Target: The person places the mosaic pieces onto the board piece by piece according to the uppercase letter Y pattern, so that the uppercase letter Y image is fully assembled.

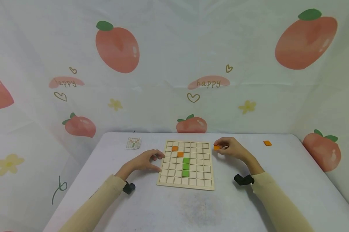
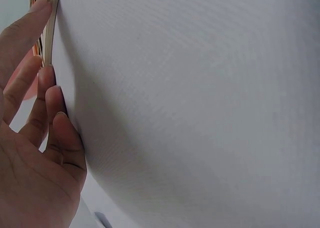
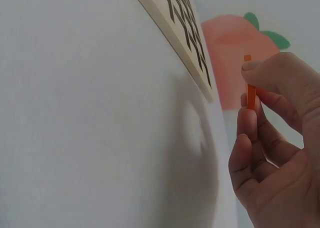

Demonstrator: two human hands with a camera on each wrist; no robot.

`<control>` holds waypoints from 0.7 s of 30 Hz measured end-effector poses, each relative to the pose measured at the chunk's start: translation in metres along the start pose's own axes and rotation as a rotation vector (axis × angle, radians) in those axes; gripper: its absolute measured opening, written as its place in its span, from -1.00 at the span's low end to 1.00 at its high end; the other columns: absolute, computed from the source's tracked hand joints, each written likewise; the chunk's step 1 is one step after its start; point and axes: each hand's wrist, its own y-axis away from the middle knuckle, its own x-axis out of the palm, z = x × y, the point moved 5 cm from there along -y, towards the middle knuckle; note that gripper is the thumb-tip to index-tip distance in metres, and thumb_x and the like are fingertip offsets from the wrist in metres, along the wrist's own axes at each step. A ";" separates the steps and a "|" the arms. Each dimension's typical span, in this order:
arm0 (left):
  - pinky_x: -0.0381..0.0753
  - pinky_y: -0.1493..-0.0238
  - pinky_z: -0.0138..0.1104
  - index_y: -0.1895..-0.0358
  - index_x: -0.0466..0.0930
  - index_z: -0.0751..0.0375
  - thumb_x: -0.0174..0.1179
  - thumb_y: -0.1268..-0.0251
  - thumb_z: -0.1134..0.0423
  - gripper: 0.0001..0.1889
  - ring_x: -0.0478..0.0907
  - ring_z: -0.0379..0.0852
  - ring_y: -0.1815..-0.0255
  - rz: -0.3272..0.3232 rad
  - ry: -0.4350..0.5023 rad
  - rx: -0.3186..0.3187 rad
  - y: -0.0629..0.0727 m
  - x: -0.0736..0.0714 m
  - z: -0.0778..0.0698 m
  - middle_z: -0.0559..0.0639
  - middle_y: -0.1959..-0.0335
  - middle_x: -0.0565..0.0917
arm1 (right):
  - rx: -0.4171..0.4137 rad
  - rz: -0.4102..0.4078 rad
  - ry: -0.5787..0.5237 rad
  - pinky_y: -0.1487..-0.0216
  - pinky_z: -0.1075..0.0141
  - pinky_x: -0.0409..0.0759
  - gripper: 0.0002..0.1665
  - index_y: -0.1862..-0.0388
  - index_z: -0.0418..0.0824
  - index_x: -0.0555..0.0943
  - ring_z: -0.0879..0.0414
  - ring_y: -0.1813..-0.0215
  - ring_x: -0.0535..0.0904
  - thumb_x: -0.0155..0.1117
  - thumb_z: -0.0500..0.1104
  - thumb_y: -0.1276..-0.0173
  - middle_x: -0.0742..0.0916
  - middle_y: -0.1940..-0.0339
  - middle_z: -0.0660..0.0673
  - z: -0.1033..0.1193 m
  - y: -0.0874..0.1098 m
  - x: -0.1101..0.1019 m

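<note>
A wooden grid board (image 1: 200, 187) lies on the table with two orange tiles (image 1: 180, 154) set in a diagonal and a column of three green tiles (image 1: 186, 166) below them. My left hand (image 1: 146, 161) rests at the board's left edge, thumb and fingertips touching its side; the left wrist view shows the fingers (image 2: 46, 75) along the wooden edge. Just off the board's upper right corner, my right hand (image 1: 230, 149) pinches a thin square orange tile (image 3: 251, 95) between thumb and fingers, held above the table.
Another orange tile (image 1: 267, 143) lies at the table's back right. A small pattern card (image 1: 133, 143) with a printed grid lies at the back left. Behind the table (image 1: 174, 209) hangs a white fruit-printed curtain (image 1: 168, 64). Black straps with cameras sit on both wrists.
</note>
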 end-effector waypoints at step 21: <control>0.49 -0.17 -0.14 -0.24 0.56 0.18 0.59 -0.06 0.20 -0.36 0.48 -0.09 -0.02 0.007 -0.008 -0.025 -0.001 0.000 0.000 -0.10 -0.06 0.58 | -0.023 0.079 0.040 0.13 0.25 0.60 -0.71 0.13 -0.31 0.74 0.02 0.20 0.58 0.58 -0.26 -0.18 0.74 0.19 -0.07 0.011 -0.038 0.059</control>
